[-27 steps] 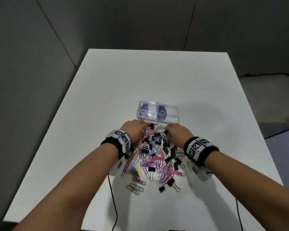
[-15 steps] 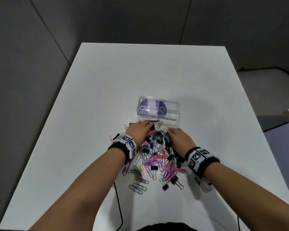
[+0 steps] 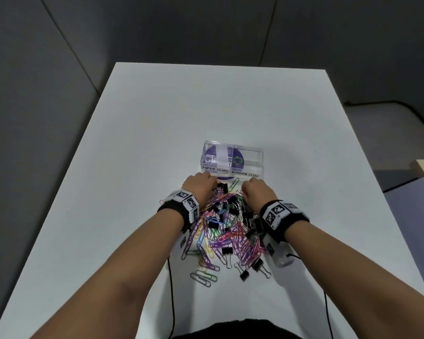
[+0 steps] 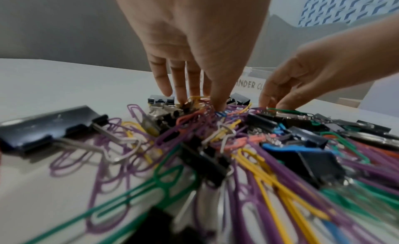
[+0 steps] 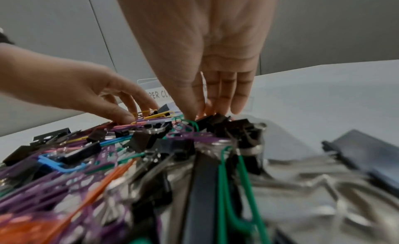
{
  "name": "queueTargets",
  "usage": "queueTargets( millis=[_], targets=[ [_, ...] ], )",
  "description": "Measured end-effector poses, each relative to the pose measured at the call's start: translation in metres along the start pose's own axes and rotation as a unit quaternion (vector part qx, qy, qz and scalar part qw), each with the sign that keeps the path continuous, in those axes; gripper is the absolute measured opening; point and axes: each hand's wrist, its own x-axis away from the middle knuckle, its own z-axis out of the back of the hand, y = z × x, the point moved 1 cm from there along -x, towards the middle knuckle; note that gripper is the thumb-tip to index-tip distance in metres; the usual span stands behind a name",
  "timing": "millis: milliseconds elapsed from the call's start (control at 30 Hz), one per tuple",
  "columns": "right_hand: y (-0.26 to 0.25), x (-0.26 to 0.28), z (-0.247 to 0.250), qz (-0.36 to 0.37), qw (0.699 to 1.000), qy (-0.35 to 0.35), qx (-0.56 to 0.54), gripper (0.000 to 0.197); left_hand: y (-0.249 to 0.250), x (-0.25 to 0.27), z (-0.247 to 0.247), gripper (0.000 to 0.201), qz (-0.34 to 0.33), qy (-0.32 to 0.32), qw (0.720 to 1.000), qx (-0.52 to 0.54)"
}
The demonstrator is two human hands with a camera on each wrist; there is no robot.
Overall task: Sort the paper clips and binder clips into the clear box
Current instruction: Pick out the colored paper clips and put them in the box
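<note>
reaching fingers-down into the mixed pile of paper clips (image 3: 227, 237) and binder clips (image 3: 227, 251) on the desk (image 3: 145, 143), just before the clear box (image 3: 232, 160), left hand (image 3: 198, 189) and right hand (image 3: 257, 195) touch clips, grip unclear

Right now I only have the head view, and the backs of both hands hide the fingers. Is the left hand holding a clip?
Observer: Not that I can see. In the left wrist view the left hand has nearly straight fingers, with the tips pressed into the pile at some yellow paper clips.
Operator: And the right hand?
Observer: In its wrist view the right hand points straight down. Its thumb and forefinger tips are close together at a green paper clip, but I cannot tell whether they pinch it.
Operator: Any binder clips near there?
Observer: Yes, black binder clips lie right beside those fingertips.
</note>
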Motion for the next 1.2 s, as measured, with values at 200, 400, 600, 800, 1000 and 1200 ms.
queueTargets(
  millis=[200,400,600,800,1000,1200],
  targets=[
    [0.004,-0.018,0.009,-0.064,0.994,-0.063,-0.068,0.012,0.002,-0.007,0.007,0.029,0.006,-0.020,1.000,0.018],
    [0.011,-0.016,0.010,-0.058,0.990,-0.075,-0.103,0.026,0.002,-0.010,0.011,0.029,0.001,-0.059,0.998,0.030],
    [0.011,-0.001,0.017,-0.040,0.990,-0.014,-0.135,0.021,-0.001,-0.006,0.017,0.024,-0.006,-0.043,0.998,0.044],
    [0.014,0.004,0.018,-0.049,0.984,-0.001,-0.171,0.012,-0.005,0.005,0.023,0.032,0.022,-0.035,0.991,0.125],
    [-0.002,0.008,0.016,-0.028,0.993,-0.019,-0.109,0.017,-0.008,0.010,0.021,0.029,0.063,-0.039,0.992,0.106],
    [-0.010,0.002,0.001,-0.048,0.996,-0.065,-0.041,0.021,-0.006,0.005,0.017,0.028,0.034,-0.067,0.995,0.059]
  ],
)
